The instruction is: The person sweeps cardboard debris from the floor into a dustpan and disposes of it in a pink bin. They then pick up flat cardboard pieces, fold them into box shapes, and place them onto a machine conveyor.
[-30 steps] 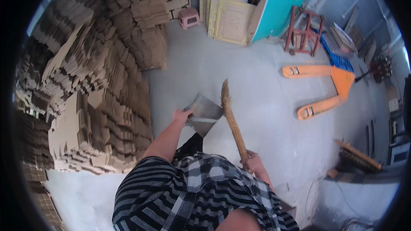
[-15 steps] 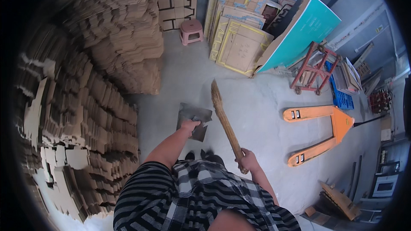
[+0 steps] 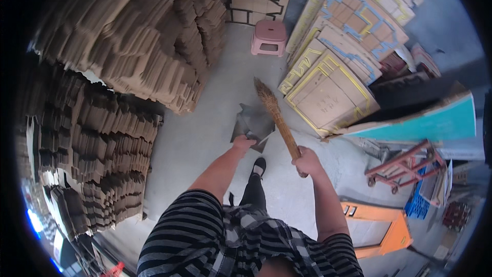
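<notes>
My left hand [image 3: 244,142] is closed on a dark grey dustpan [image 3: 253,119], a flat sheet-like pan held low over the floor in front of me. In my right hand [image 3: 309,162] is a long, bundled straw broom [image 3: 281,121], gripped near its lower end. The broom slants up and to the left, so its pointed bristle tip comes just above the dustpan's far edge. Whether the broom tip touches the floor, I cannot tell.
Tall stacks of brown cardboard [image 3: 102,143] line the left side. A pink stool [image 3: 269,38] stands ahead, beside leaning die boards [image 3: 333,90]. To the right are a teal panel [image 3: 435,123], a red wheeled frame [image 3: 405,166] and an orange pallet jack [image 3: 392,231].
I have stepped forward, with one foot ahead, and the view has turned. The stool and boards look nearer, and the pallet jack has slid toward the lower right. Both hands keep their holds.
</notes>
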The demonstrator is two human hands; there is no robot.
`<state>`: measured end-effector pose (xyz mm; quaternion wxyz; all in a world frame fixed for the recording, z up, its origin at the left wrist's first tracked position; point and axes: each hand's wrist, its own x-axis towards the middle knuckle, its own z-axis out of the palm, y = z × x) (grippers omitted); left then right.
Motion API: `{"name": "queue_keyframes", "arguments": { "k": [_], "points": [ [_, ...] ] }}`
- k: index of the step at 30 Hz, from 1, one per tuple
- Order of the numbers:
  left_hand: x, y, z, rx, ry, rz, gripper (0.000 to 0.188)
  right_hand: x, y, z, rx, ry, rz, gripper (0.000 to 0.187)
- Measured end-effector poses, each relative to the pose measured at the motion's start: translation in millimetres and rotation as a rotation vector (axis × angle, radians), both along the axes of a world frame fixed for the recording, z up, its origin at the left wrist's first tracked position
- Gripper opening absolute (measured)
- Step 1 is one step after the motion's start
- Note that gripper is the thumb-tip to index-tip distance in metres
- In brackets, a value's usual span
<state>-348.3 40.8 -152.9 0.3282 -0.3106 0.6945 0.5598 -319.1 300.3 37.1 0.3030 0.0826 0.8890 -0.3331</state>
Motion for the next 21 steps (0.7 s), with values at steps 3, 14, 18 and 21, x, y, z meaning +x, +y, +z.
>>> {"name": "queue_keyframes", "arguments": {
  "k": [3, 14, 18, 21],
  "points": [
    [-36, 52, -31, 0.195, 0.074, 0.107, 0.018, -88, 25, -16, 0.081, -0.01, 0.097, 0.032],
    [-101, 170, -80, 0.065, 0.255, 0.029, 0.047, -256, 42, -90, 0.274, 0.049, 0.389, 0.036],
    [-68, 123, -60, -0.071, 0.203, -0.715, 0.072, -256, 71, -141, 0.291, 0.303, 0.121, 0.055],
    [-12, 56, -40, -0.039, 0.278, -0.899, 0.069, -238, 103, -150, 0.245, 0.622, -0.033, 0.063]
  ]
}}
